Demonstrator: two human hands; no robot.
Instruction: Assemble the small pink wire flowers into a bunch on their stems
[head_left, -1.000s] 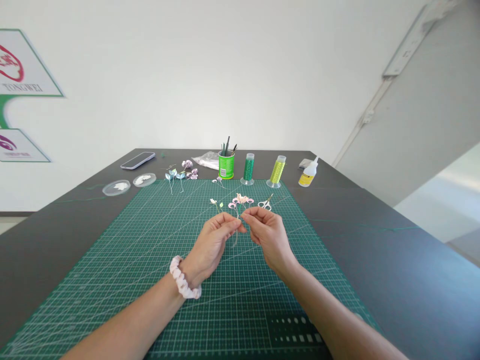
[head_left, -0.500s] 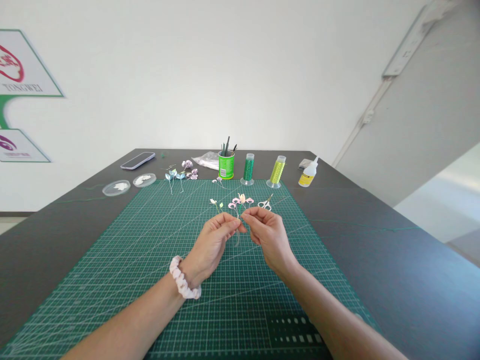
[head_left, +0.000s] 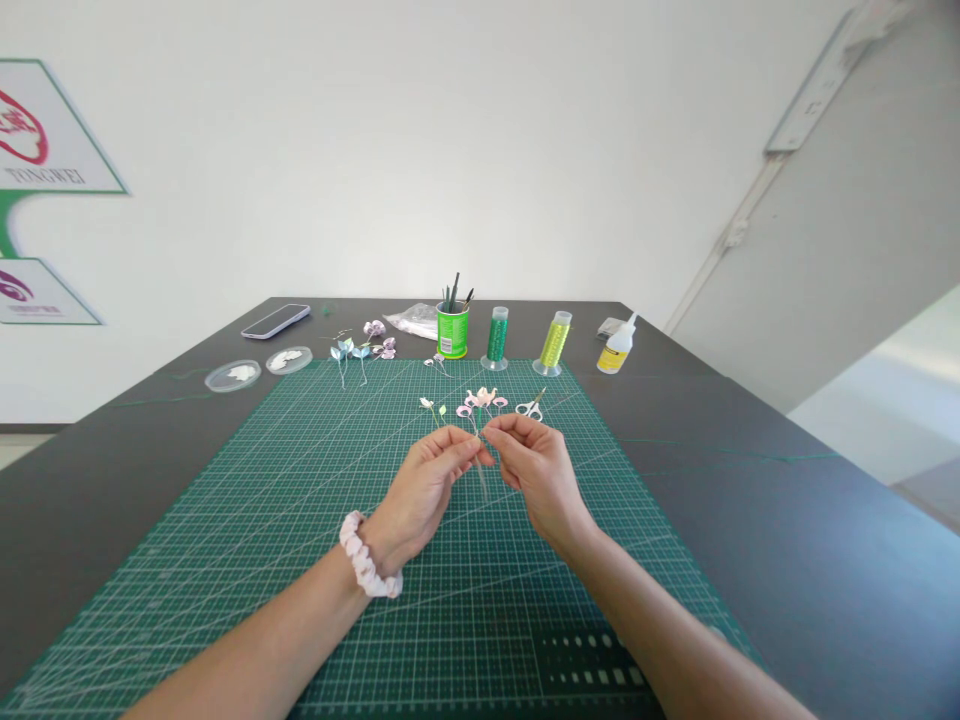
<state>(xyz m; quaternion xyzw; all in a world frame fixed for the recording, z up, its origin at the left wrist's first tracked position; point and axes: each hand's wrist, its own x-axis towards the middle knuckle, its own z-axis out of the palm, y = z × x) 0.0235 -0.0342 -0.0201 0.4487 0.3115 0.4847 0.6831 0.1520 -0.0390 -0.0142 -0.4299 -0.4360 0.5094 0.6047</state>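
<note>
Stems [head_left: 482, 483] of the pink flowers [head_left: 481, 399] are grasped in the grip of your left hand [head_left: 427, 475], over the green cutting mat [head_left: 300, 540], with the flowers on the far side. Just beside it, the grip of your right hand [head_left: 541, 475] is pinched together; whether on anything, you cannot tell. White scissors [head_left: 530, 409] lie farther right, and the glue bottle [head_left: 615, 351] stands far right on the bench [head_left: 720, 440].

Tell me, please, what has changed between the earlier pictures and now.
The loose ends of the stems below the left hand have swung right, and the pink flower above has turned. No new grip or release shows. The left hand, right hand and scissors stayed put.
</note>
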